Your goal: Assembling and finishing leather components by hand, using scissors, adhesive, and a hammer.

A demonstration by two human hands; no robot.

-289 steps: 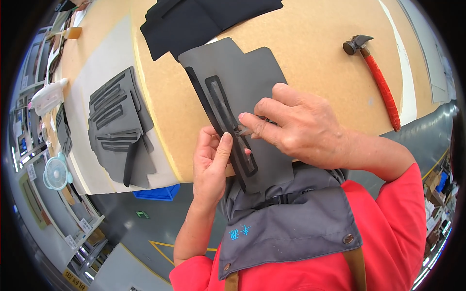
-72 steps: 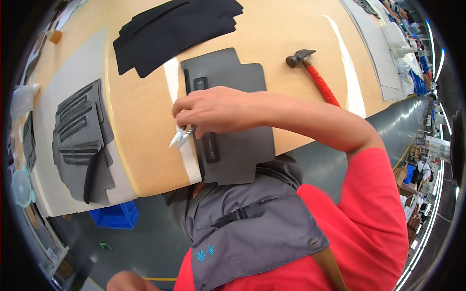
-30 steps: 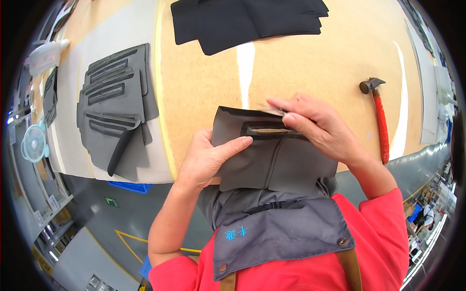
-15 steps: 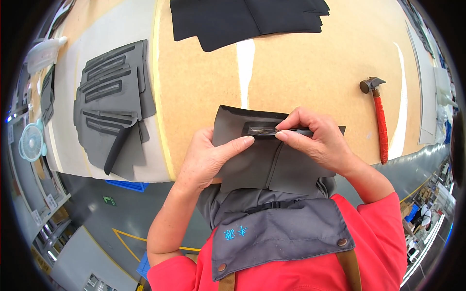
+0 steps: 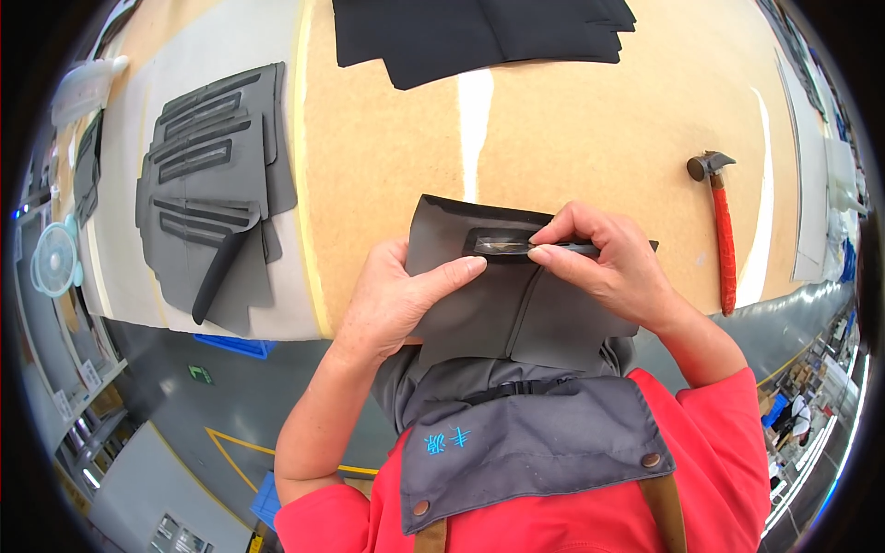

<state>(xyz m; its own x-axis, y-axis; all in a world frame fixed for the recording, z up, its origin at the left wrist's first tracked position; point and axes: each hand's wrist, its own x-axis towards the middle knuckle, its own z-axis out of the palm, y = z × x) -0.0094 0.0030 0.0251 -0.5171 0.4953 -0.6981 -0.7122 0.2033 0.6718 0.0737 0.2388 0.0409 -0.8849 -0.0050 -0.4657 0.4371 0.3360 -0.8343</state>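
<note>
A grey leather-like panel (image 5: 470,318) with a dark folded band along its far edge lies at the table's front edge, overhanging my lap. Near that band is a long slot (image 5: 502,246) framed in black, with shiny pale material showing inside. My left hand (image 5: 392,295) grips the panel's left side, its thumb on top close to the slot and its fingers hidden underneath. My right hand (image 5: 604,263) pinches at the slot's right part between thumb and forefinger. What exactly lies in that pinch is too small to tell.
A hammer (image 5: 722,230) with a red handle lies on the right of the table. Several similar grey panels (image 5: 207,184) are stacked at the left. Black pieces (image 5: 479,37) lie at the far side, and a small fan (image 5: 57,258) stands far left.
The whole view has shifted slightly. Both hands keep the same hold on the panel, and I see no clear movement of the pinch along the slot.
</note>
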